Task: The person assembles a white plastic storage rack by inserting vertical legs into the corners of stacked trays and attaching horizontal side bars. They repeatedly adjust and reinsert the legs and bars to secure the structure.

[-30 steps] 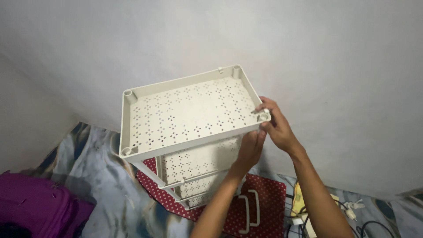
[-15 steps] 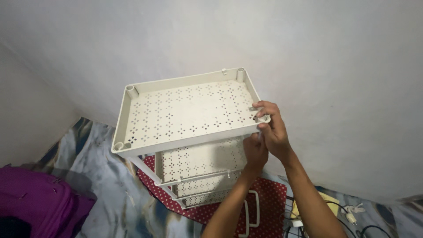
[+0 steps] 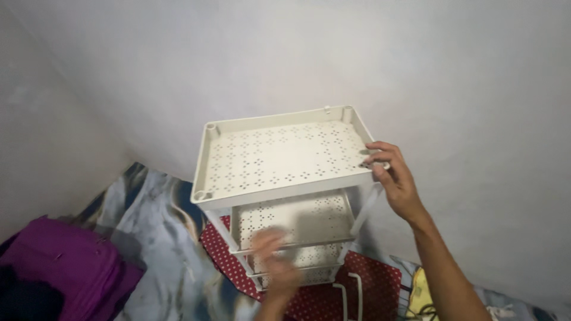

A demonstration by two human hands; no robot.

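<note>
A white plastic shelf rack with perforated trays stands on a red dotted mat (image 3: 380, 285). Its top tray (image 3: 279, 157) is the largest thing in view, with lower trays (image 3: 297, 220) stacked beneath. My right hand (image 3: 395, 178) grips the top tray's near right corner. My left hand (image 3: 273, 264) is low in front of the lower trays, blurred by motion, fingers spread and holding nothing that I can see.
A plain white wall (image 3: 416, 71) rises right behind the rack. A blue-grey patterned cloth (image 3: 160, 238) covers the floor. A purple bag (image 3: 59, 267) lies at the lower left. A yellow item (image 3: 419, 291) and cables sit at the lower right.
My left hand has left the top tray's right edge and dropped down in front of the lower trays. The rack now sits more upright and centred in view.
</note>
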